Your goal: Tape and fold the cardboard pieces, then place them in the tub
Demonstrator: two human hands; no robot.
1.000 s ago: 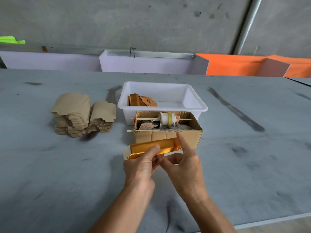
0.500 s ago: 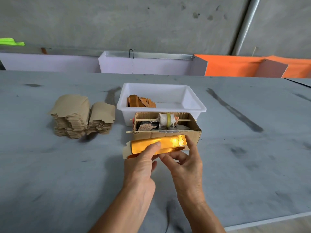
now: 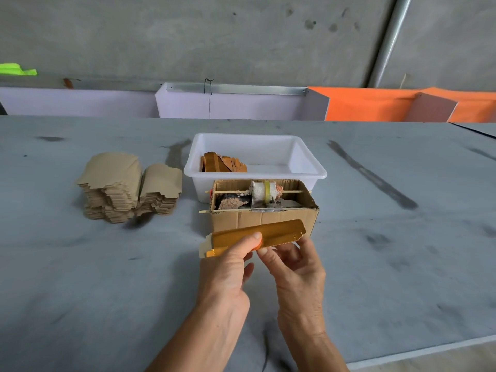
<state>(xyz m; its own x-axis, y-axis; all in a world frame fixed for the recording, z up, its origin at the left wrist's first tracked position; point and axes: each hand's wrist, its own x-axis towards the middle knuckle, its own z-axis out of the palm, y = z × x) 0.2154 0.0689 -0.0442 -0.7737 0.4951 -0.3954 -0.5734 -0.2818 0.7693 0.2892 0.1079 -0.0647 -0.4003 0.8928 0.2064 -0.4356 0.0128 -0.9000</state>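
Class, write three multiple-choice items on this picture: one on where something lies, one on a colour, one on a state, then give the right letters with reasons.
1. Where do the finished folded pieces lie in the white tub?
A. the left end
B. the right end
C. spread over the whole floor

2. What colour is the face of the cardboard piece being held?
A. green
B. glossy orange-gold
C. white

3. How is that piece held?
A. by the left hand only
B. lying free on the table
C. by both hands

Answers: 1 A, they lean at the tub's left end. 2 B, its shiny face reads orange-gold. 3 C, the left hand and right hand both pinch its lower edge.
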